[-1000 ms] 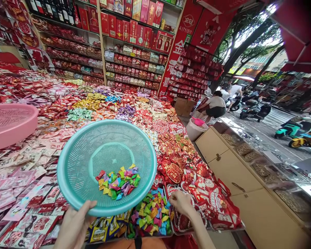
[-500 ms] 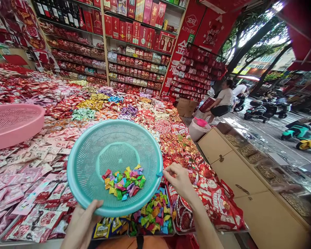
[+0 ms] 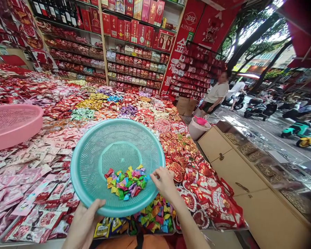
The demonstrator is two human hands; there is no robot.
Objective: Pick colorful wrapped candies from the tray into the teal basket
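A turquoise plastic basket (image 3: 120, 155) with mesh sides is tilted towards me, its near rim gripped by my left hand (image 3: 85, 221), thumb over the edge. Inside, small wrapped candies (image 3: 125, 183) in many colours lie heaped at the near side. My right hand (image 3: 164, 183) reaches over the right rim, thumb and fingers pinched on a small blue-wrapped candy (image 3: 147, 177) just beside the heap. Below the basket, a compartment of loose candies (image 3: 158, 214) of the same kind is partly hidden by the basket.
A pink basket (image 3: 14, 124) stands on the candy display at the left. Red heart-patterned packets (image 3: 207, 193) fill the right side, pink packets (image 3: 12, 186) the left. A beige cabinet (image 3: 238, 169) stands beyond the right edge. A person (image 3: 215, 93) is further off, near shelves and scooters.
My right hand has moved left, from outside the basket's right rim to inside it, carrying the blue candy. The basket shifts slightly right in view. The person in the background has turned.
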